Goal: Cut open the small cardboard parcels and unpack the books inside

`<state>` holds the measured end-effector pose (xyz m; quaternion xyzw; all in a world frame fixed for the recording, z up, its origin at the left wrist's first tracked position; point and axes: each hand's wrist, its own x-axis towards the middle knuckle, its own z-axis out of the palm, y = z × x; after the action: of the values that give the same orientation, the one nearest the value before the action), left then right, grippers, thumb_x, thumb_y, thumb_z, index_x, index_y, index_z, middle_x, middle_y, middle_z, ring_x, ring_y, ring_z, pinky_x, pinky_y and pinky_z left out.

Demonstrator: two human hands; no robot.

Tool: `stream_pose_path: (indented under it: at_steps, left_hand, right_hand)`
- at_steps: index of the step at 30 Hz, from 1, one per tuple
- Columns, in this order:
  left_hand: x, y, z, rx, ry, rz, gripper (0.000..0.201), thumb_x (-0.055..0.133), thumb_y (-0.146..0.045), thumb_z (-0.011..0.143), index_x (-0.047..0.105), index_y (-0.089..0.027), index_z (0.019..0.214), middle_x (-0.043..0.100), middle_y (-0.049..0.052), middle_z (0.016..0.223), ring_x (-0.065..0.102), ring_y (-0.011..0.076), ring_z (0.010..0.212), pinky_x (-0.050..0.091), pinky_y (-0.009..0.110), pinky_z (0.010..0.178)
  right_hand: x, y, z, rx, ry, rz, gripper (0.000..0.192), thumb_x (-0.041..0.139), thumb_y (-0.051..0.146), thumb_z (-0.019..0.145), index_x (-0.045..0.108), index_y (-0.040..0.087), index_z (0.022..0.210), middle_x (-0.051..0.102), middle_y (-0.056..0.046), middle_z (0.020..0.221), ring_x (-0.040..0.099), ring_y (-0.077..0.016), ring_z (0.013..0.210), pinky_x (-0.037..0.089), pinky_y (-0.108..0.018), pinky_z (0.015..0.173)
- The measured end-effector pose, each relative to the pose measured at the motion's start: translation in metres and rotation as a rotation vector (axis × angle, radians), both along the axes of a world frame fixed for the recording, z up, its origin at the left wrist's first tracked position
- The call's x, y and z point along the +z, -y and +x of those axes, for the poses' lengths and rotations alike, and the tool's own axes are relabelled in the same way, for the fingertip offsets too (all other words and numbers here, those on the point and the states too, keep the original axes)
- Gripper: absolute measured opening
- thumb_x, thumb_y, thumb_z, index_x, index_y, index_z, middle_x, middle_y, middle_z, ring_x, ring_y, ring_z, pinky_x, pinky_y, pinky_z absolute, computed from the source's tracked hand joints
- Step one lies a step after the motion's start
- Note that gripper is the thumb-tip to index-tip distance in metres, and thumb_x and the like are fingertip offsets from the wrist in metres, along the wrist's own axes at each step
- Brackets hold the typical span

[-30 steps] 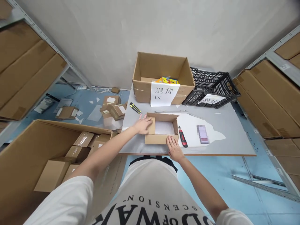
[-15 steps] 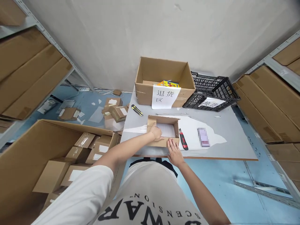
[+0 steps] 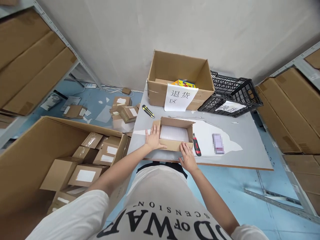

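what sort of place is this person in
Probably a warehouse's returns area: a paper sign reading 退货区 (returns area) hangs on a cardboard box, large cartons line metal shelves on both sides, and labelled parcels lie nearby.

Free room above small box (image 3: 172,145); red cutter (image 3: 197,146) alongside, contact unclear.

A small cardboard box (image 3: 175,145) stands open on the grey table (image 3: 255,146), a pale sheet (image 3: 174,133) inside it. The left hand (image 3: 153,139) lies with fingers spread on its left end, and the right hand (image 3: 188,156) rests its fingers on the near wall by the right corner. A red-and-black cutter (image 3: 197,145) lies just beside the right end; a yellow-and-black cutter (image 3: 148,111) lies beyond the left hand, near a large carton (image 3: 156,93) and a black crate (image 3: 232,90)
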<state>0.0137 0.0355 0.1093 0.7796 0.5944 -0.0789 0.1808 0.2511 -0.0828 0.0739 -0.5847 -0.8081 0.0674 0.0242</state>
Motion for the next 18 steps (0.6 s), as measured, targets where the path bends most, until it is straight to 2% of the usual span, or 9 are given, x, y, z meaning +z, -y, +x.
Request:
stream_pose_path:
  at_steps: [3, 8, 11, 15, 18]
  left_hand:
    - [-0.005, 0.001, -0.001, 0.01, 0.058, -0.004, 0.13, 0.054, -0.079, 0.054, -0.007, -0.009, 0.145, 0.0, 0.024, 0.151, 0.007, 0.0385, 0.139, 0.006, 0.062, 0.105]
    - [-0.009, 0.001, -0.001, 0.036, 0.106, 0.006, 0.133, 0.059, -0.078, 0.05, -0.007, -0.011, 0.145, 0.001, 0.022, 0.151, 0.008, 0.0386, 0.138, 0.005, 0.061, 0.106]
    - [-0.013, 0.003, -0.001, 0.046, 0.136, 0.016, 0.136, 0.062, -0.076, 0.047, -0.005, -0.012, 0.146, 0.001, 0.022, 0.152, 0.008, 0.0387, 0.138, 0.004, 0.061, 0.106]
    - [-0.015, 0.003, -0.001, 0.045, 0.156, 0.014, 0.137, 0.063, -0.076, 0.048, -0.007, -0.01, 0.145, 0.0, 0.022, 0.151, 0.005, 0.0392, 0.139, 0.003, 0.061, 0.106]
    - [-0.014, 0.002, -0.002, 0.037, 0.147, 0.0, 0.137, 0.062, -0.076, 0.048, -0.008, -0.009, 0.145, 0.0, 0.023, 0.151, 0.002, 0.0401, 0.138, 0.003, 0.061, 0.106]
  right_hand:
    - [0.006, -0.008, 0.0, -0.004, -0.031, 0.002, 0.066, 0.046, 0.027, 0.082, 0.026, 0.01, 0.143, 0.032, -0.014, 0.146, 0.024, -0.0294, 0.135, 0.028, -0.046, 0.106]
    - [0.019, -0.022, 0.0, -0.024, -0.118, 0.023, 0.047, 0.042, 0.027, 0.086, 0.047, 0.014, 0.131, 0.05, -0.013, 0.132, 0.042, -0.0286, 0.121, 0.035, -0.045, 0.101]
    - [0.032, -0.035, 0.003, -0.055, -0.132, -0.031, 0.04, 0.039, 0.03, 0.089, 0.057, 0.017, 0.122, 0.058, -0.011, 0.122, 0.051, -0.0268, 0.11, 0.039, -0.042, 0.097]
    - [0.049, -0.072, 0.008, -0.164, -0.092, -0.149, 0.041, 0.037, 0.035, 0.091, 0.057, 0.015, 0.121, 0.059, -0.011, 0.121, 0.053, -0.0241, 0.109, 0.038, -0.035, 0.097]
    - [0.05, -0.108, 0.002, -0.233, -0.059, -0.277, 0.045, 0.043, 0.036, 0.088, 0.051, 0.013, 0.127, 0.049, -0.013, 0.133, 0.045, -0.0254, 0.121, 0.033, -0.033, 0.102]
